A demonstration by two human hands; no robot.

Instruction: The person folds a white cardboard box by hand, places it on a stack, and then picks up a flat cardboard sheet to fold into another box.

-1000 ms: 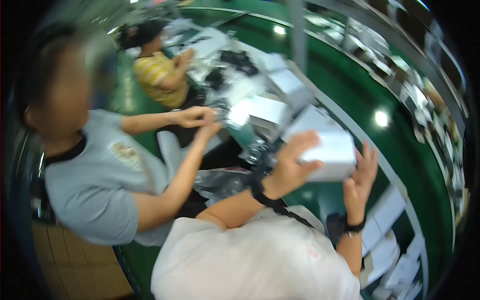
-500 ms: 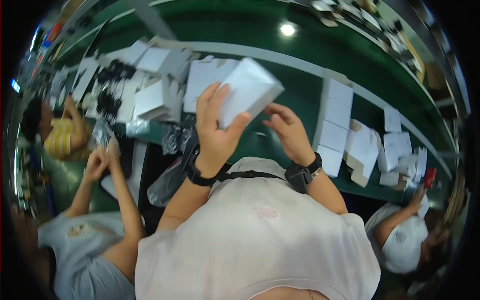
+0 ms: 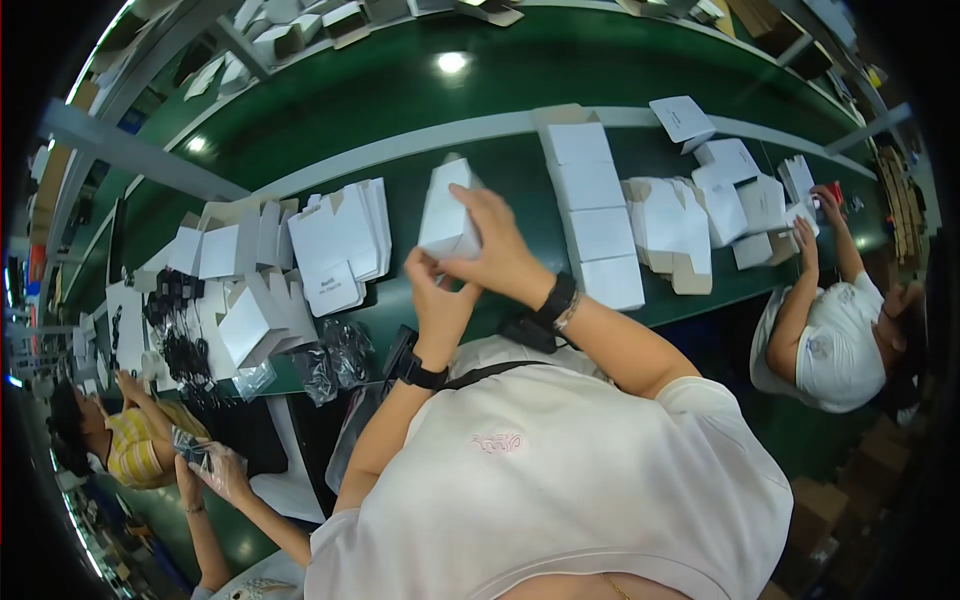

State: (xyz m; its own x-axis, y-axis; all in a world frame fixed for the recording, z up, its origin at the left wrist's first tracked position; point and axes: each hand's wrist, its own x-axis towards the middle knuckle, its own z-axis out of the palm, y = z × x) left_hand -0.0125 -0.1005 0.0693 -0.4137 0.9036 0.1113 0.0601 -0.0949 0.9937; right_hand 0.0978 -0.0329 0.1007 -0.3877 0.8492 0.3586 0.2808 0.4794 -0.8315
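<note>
Currently, the white box [image 3: 443,212] is over the green bench [image 3: 510,165] at 11 o'clock, the right hand [image 3: 497,238] grasping its side, the left hand [image 3: 440,300] fingering its near end; whether that one pinches, I cannot tell. The box looks nearly formed. Finished-looking boxes [image 3: 597,208] line up at its 3 o'clock; flat-looking cartons [image 3: 333,240] at 9 seem left.

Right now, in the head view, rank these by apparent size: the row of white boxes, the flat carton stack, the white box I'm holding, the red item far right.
1. Row of white boxes
2. Flat carton stack
3. Held white box, partly covered; nearness may enlarge it
4. Red item
</note>
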